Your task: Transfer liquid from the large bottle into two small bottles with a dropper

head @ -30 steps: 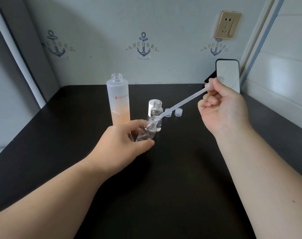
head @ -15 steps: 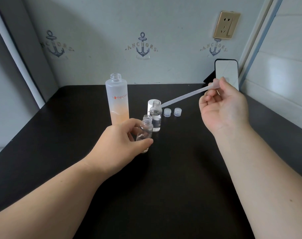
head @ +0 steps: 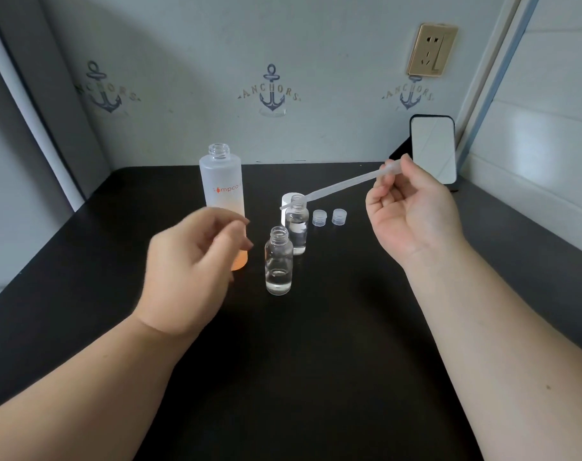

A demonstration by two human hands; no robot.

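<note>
Above the far small bottle [head: 297, 227], the right hand [head: 412, 211] pinches the light, squashy dropper [head: 342, 184] by its bulb; the left hand [head: 189, 264] hovers loosely open beside the near small bottle [head: 279, 261], holding nothing.

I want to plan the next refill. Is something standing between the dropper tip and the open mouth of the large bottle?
Nothing visible does. The dropper, held in the right hand, has its tip near the far small bottle; the large bottle stands open further left. The left hand hangs lower, before the bottle's body.
</note>
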